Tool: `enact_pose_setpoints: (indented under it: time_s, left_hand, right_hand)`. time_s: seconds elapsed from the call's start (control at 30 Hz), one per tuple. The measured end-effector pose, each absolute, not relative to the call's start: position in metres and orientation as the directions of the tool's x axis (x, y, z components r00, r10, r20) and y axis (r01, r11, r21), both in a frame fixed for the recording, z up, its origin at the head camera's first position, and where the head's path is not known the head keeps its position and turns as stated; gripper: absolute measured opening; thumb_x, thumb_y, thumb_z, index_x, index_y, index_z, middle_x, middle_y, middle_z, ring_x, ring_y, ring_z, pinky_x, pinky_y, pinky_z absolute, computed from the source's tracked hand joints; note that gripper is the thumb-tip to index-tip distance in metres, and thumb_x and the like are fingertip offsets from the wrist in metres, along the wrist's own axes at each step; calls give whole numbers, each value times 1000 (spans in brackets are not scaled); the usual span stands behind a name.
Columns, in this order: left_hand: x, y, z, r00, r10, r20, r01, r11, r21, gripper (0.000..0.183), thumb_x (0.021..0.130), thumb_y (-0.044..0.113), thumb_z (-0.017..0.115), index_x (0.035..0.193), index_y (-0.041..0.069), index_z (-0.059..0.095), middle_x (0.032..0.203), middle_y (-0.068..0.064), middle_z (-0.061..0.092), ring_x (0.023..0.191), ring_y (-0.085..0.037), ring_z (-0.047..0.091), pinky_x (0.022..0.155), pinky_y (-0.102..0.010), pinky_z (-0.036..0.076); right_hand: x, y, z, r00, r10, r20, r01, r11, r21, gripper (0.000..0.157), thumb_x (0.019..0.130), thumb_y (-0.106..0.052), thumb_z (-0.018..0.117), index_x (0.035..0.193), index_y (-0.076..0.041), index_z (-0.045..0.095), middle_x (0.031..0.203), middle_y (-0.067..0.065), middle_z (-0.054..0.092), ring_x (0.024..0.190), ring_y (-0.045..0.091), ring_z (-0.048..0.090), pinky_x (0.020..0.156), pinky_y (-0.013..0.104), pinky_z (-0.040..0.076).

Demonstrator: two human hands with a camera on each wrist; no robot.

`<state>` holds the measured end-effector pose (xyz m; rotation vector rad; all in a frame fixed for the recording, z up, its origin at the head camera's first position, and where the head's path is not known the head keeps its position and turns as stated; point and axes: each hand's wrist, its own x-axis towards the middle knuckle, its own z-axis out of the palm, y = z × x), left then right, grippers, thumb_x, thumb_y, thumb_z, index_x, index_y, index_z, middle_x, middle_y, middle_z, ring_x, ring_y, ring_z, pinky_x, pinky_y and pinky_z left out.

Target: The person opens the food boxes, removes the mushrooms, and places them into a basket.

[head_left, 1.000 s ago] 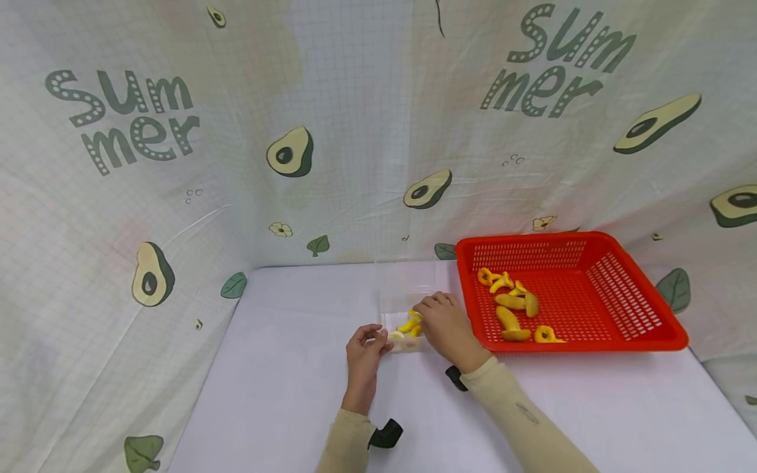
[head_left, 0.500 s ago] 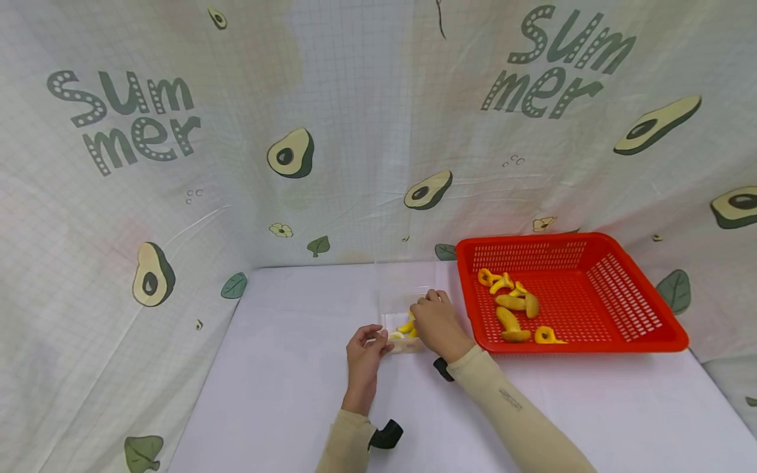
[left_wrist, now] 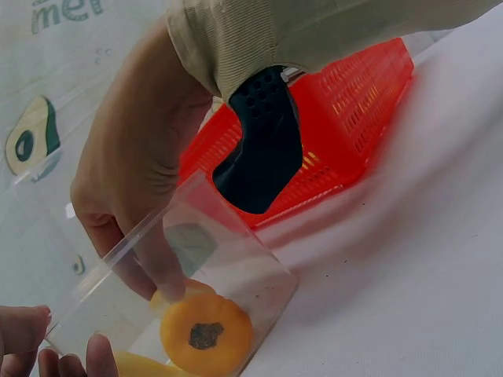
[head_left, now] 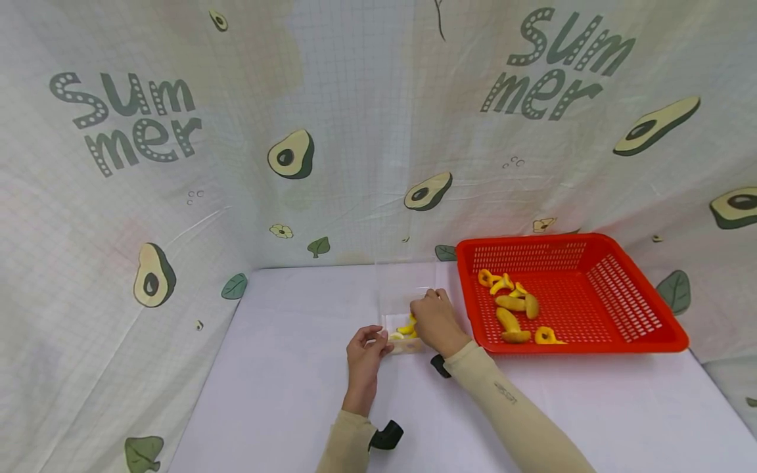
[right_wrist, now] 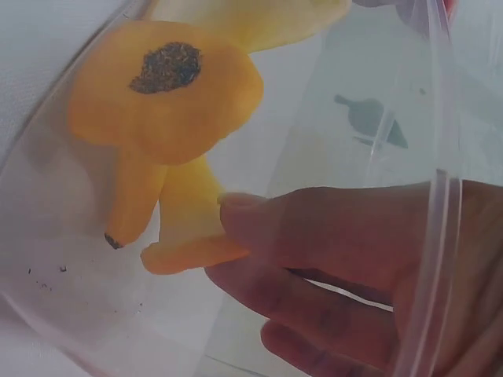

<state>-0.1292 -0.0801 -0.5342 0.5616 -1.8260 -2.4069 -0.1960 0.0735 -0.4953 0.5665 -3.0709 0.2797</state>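
Observation:
A clear plastic box [head_left: 405,348] with its lid [head_left: 407,279] raised at the back stands on the white table; yellow toy mushrooms lie inside. My left hand [head_left: 363,355] holds the box at its near left corner, thumb and fingers about the wall. Reaching inside at the right, my right hand [head_left: 436,320] pinches a yellow mushroom [right_wrist: 187,212] between thumb and fingers, as the right wrist view shows. Beside it lies an orange-yellow mushroom [right_wrist: 232,94] with a dark patch on its cap. A paler yellow piece [right_wrist: 267,23] shows at the top of that view.
A red plastic basket [head_left: 591,347] stands right of the box, close to my right hand. It contains several yellow mushrooms [head_left: 503,282] and brownish ones [head_left: 507,320] toward its left side. A printed cloth [head_left: 355,131] hangs behind the table.
My right hand has shifted slightly left and lower over the box, its forearm swinging left too. The left hand keeps its place at the box.

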Motion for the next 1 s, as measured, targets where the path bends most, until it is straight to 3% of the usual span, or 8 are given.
enact_pose_setpoints:
  time_s: [0.27,0.57,1.0]
  left_hand:
    - [-130,-80,-536,-927,-273,-256,-174,-290,941,20,97,-8,68,117,-13,63,92,-5,54,75,-14,62,69,-22,63]
    - [-128,-80,-534,-933,-262,-245,-160,-307,938,21,97,-10,68,117,-14,62,91,-4,54,73,-12,62,69,-23,63]
    - [-130,-81,-537,-933,-267,-241,-164,-278,946,22,97,-7,70,116,-13,63,94,-6,55,74,-13,60,70,-23,63]
  right_hand:
    - [-195,73,-498,-939,-336,79,-345,922,-178,9,87,-9,83,96,-11,83,94,7,79,96,29,60,105,48,45]
    - [-187,81,-499,-905,-273,327,-373,879,-296,14,88,-4,82,101,-9,83,97,9,79,99,30,61,103,49,49]
    - [-161,106,-482,-772,-191,606,-482,797,-364,21,81,1,90,98,-9,82,98,6,77,103,31,61,97,50,51]
